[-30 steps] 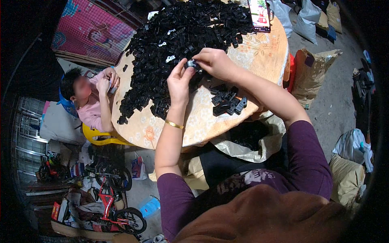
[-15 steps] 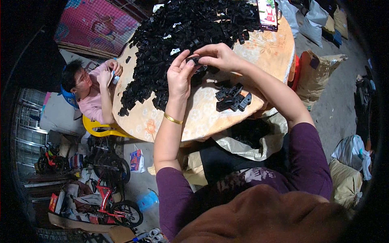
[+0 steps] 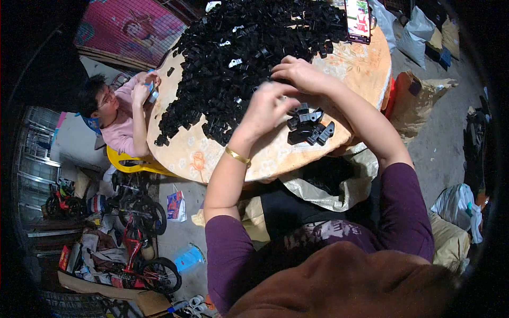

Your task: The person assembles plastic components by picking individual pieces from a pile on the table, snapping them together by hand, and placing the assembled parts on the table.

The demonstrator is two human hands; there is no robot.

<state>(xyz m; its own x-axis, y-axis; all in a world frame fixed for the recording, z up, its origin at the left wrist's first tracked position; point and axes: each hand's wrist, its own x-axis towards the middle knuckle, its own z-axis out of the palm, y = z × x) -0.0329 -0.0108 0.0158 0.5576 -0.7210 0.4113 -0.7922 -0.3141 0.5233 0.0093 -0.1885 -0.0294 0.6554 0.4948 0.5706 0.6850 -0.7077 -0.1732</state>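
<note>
My left hand (image 3: 266,110) is smeared by motion over the near side of the table. Its thumb and fingers point toward a small group of black plastic parts (image 3: 310,127), and I cannot make out whether it holds anything. Farther off, my right hand (image 3: 303,75) lies at the near right edge of a large heap of black plastic parts (image 3: 228,79). Its fingers are bent down close together, and whatever they grip is hidden. A few white pieces, such as a white part (image 3: 235,63), show on top of the heap.
The heap covers much of the flower-patterned table (image 3: 177,153). A phone (image 3: 358,21) stands at the far right. On the left a person in pink (image 3: 122,116) sits by a yellow chair (image 3: 135,161). An open woven sack (image 3: 344,185) sits below the near edge; filled sacks (image 3: 419,100) stand right.
My hands, earlier together around a small black part, have come apart. My left hand moved right and nearer, to the small group; my right hand moved slightly right, down to the heap.
</note>
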